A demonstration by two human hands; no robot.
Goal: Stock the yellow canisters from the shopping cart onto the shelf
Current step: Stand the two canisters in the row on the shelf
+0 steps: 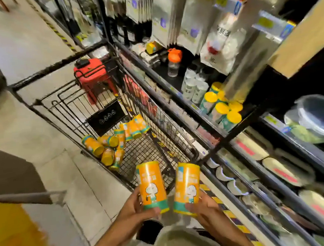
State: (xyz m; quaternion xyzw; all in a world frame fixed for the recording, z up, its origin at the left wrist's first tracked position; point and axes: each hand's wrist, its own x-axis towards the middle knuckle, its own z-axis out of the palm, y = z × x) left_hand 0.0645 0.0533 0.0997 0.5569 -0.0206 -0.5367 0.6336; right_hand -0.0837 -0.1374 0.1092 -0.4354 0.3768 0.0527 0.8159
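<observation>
I have one yellow canister in each hand, and I judge that is to halve the trips between the shopping cart and the shelf. My left hand wraps the left canister low, around its teal band, thumb across the front and fingers behind, so the grip is curled tight on the base and the lid end points up and away from me. My right hand does the same with the right canister, fingers curled round its lower end. Both cans lean slightly toward each other at the bottom and stand apart at the top, not touching. Holding them by the base looks sensible to me: it leaves the tops free to slide in upright beside the stocked canisters, whose yellow lids cluster on the dark shelf to my right, well above my hands. Both forearms reach forward from my chest, just past the near end of the cart. The remaining canisters lie tumbled on the cart's wire floor, so plenty is left to move.
</observation>
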